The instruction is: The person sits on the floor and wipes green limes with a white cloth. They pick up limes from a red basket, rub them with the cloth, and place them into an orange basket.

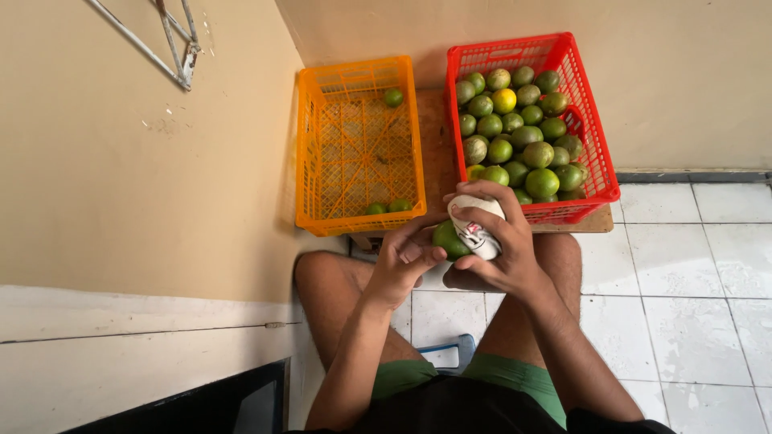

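Left hand [406, 261] grips a green lime [447, 239] from below while the right hand [500, 241] presses a white cloth [476, 225] onto it, just in front of the red crate [599, 149] and the orange crate [310, 161].

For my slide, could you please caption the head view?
Left hand holds a green fruit; right hand presses a white cloth on it.

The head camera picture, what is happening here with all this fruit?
A seated person holds a green citrus fruit in the left hand and presses a white cloth against it with the right hand. In front stands a red crate nearly full of green fruit, with one yellow fruit among them. Beside it, an orange crate holds only three fruits.
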